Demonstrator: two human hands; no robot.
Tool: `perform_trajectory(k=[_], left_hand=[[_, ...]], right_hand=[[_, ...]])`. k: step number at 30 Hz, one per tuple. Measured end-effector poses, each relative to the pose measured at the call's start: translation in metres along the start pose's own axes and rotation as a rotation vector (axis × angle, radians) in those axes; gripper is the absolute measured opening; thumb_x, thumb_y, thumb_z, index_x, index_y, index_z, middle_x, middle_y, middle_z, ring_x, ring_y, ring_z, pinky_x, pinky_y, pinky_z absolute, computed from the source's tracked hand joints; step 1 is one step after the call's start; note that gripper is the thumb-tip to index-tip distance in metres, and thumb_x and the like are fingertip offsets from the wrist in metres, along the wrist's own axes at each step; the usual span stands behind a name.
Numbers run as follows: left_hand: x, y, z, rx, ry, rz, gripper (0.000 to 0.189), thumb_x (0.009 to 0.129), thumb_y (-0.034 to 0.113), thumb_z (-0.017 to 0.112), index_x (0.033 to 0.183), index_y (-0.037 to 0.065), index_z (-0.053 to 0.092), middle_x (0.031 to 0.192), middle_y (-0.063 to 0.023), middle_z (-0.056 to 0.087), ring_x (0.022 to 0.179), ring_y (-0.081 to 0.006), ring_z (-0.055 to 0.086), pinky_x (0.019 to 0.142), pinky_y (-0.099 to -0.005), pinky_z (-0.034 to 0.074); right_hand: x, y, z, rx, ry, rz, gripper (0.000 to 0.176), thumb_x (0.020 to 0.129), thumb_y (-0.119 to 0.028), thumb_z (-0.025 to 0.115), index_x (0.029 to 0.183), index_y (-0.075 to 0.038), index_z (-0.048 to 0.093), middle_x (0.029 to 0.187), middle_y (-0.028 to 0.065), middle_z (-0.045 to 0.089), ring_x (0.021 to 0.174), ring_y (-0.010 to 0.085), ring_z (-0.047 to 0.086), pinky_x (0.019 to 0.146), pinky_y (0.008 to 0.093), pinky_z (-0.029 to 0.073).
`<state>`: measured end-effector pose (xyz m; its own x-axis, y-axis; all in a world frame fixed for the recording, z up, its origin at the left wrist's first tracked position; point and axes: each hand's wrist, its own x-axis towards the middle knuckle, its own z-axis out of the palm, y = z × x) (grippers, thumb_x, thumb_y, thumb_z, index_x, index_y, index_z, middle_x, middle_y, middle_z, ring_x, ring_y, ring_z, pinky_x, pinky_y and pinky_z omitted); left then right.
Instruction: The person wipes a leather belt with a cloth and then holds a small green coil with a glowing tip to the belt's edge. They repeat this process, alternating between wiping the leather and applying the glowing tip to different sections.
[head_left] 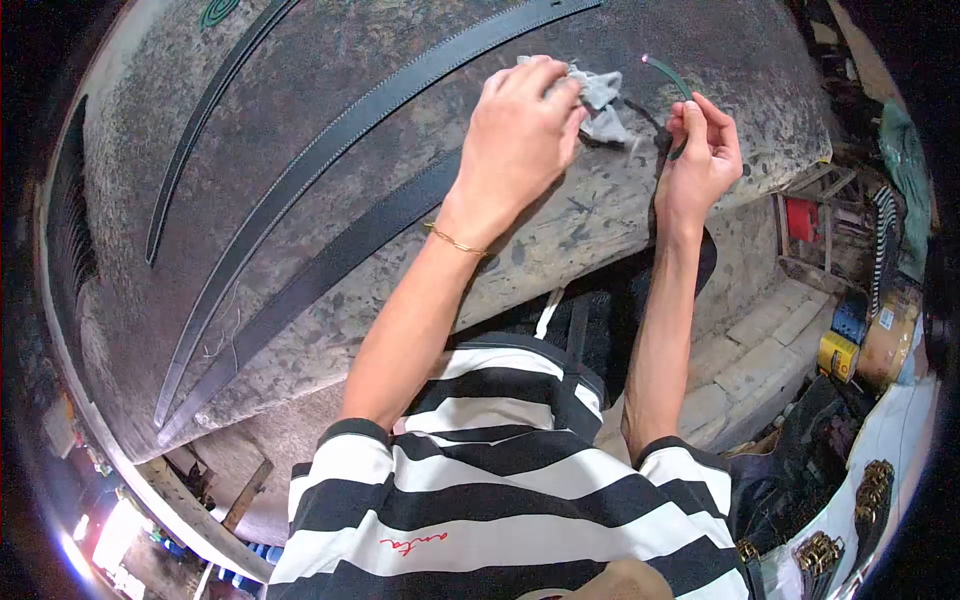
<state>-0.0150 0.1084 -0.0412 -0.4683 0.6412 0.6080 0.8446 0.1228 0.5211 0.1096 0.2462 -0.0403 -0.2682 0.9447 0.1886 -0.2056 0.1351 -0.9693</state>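
My left hand point(525, 135), with a gold-coloured bracelet at the wrist, is closed on a crumpled grey-white cloth point(603, 95) above the worktop. Part of the cloth is hidden behind my fingers. To its right, my right hand point(705, 145) pinches a thin, curved piece of green mosquito coil point(680, 78) between thumb and fingers. A bright pinkish spot shows at its upper end. Under and beside my left forearm runs a dark leather belt point(330, 235). Another stitched black belt point(300, 185) curves along the worktop further left.
A narrower black belt point(200, 125) lies on the stained worktop point(120, 190), with a green spiral coil point(218, 11) at the top left. Loose thread rests near the belts' lower ends. At right are a yellow tin point(838, 356), a cardboard box point(890, 335) and clusters of brass-coloured buckles point(818, 551).
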Motion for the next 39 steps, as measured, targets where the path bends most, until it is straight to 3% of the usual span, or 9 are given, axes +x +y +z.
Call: perform_trajectory(k=[4,9,12,14,17,21,23,26,39], left_hand=[[-0.005,0.006,0.003,0.275,-0.106,0.056,0.024,0.088,0.02,0.063,0.107,0.007,0.067,0.115,-0.0103,0.062,0.116,-0.0277,0.054,0.098,-0.0426,0.042],[-0.002,0.006,0.0,0.278,-0.089,0.104,0.023,0.088,0.021,0.062,0.104,0.005,0.065,0.112,-0.0118,0.059,0.111,-0.0296,0.055,0.095,-0.0429,0.042],[0.0,0.012,-0.008,0.256,-0.148,-0.02,0.019,0.081,0.014,0.067,0.096,0.003,0.061,0.109,-0.0136,0.057,0.109,-0.0309,0.053,0.094,-0.0436,0.042],[-0.003,0.011,-0.026,0.226,0.077,-0.338,0.024,0.07,0.004,0.069,0.091,0.002,0.057,0.108,-0.0147,0.054,0.109,-0.0322,0.05,0.093,-0.0452,0.04],[0.001,-0.009,-0.032,0.359,0.207,-0.165,0.036,0.063,-0.002,0.068,0.098,0.005,0.06,0.11,-0.0137,0.054,0.111,-0.0325,0.05,0.094,-0.0465,0.039],[0.001,-0.016,-0.026,0.181,-0.108,-0.061,0.028,0.076,0.013,0.068,0.103,0.007,0.063,0.111,-0.0118,0.057,0.111,-0.0314,0.053,0.095,-0.0457,0.039],[0.001,-0.013,-0.028,0.178,-0.114,-0.09,0.029,0.082,0.021,0.066,0.109,0.011,0.066,0.111,-0.0126,0.057,0.111,-0.0312,0.052,0.095,-0.0458,0.038],[0.001,-0.008,-0.029,0.281,-0.172,-0.01,0.035,0.084,0.027,0.066,0.119,0.026,0.068,0.111,-0.0154,0.055,0.109,-0.0324,0.048,0.095,-0.0474,0.037],[0.0,-0.007,-0.029,0.324,-0.164,-0.01,0.028,0.085,0.031,0.067,0.111,0.023,0.073,0.111,-0.0182,0.052,0.11,-0.0342,0.045,0.093,-0.0464,0.038]], right_hand=[[-0.001,0.0,0.0,0.0,0.009,0.002,0.013,0.091,-0.003,0.065,0.103,0.004,0.065,0.087,0.0081,0.069,0.076,0.0103,0.062,0.071,0.0235,0.05],[-0.001,0.002,-0.001,-0.003,0.004,-0.008,0.013,0.091,-0.003,0.065,0.103,0.003,0.065,0.088,0.0075,0.069,0.077,0.0102,0.062,0.071,0.0237,0.05],[-0.003,0.001,0.0,0.004,0.009,-0.006,0.013,0.091,-0.004,0.065,0.103,0.003,0.065,0.088,0.0076,0.069,0.077,0.0105,0.062,0.071,0.0237,0.05],[-0.003,0.001,0.0,0.007,0.017,-0.002,0.013,0.091,-0.004,0.065,0.103,0.003,0.064,0.087,0.0076,0.069,0.077,0.0106,0.062,0.071,0.0236,0.05],[-0.003,0.002,0.0,0.025,0.024,-0.004,0.013,0.091,-0.003,0.065,0.103,0.003,0.064,0.087,0.0077,0.069,0.077,0.0106,0.062,0.071,0.0236,0.05],[-0.004,0.0,0.002,0.002,0.007,-0.01,0.013,0.091,-0.004,0.064,0.103,0.003,0.065,0.087,0.0075,0.069,0.076,0.0102,0.062,0.07,0.0237,0.05],[-0.003,-0.001,0.001,-0.017,0.006,-0.015,0.013,0.092,-0.004,0.064,0.103,0.003,0.065,0.087,0.0075,0.069,0.075,0.0101,0.061,0.07,0.0238,0.05],[-0.003,-0.001,0.002,-0.039,-0.009,-0.024,0.013,0.092,-0.004,0.064,0.103,0.003,0.065,0.088,0.0079,0.07,0.075,0.0098,0.061,0.069,0.0239,0.05],[-0.004,-0.003,0.003,-0.093,-0.051,-0.021,0.012,0.093,-0.004,0.063,0.103,0.003,0.065,0.088,0.0081,0.069,0.076,0.0103,0.062,0.07,0.0234,0.05]])
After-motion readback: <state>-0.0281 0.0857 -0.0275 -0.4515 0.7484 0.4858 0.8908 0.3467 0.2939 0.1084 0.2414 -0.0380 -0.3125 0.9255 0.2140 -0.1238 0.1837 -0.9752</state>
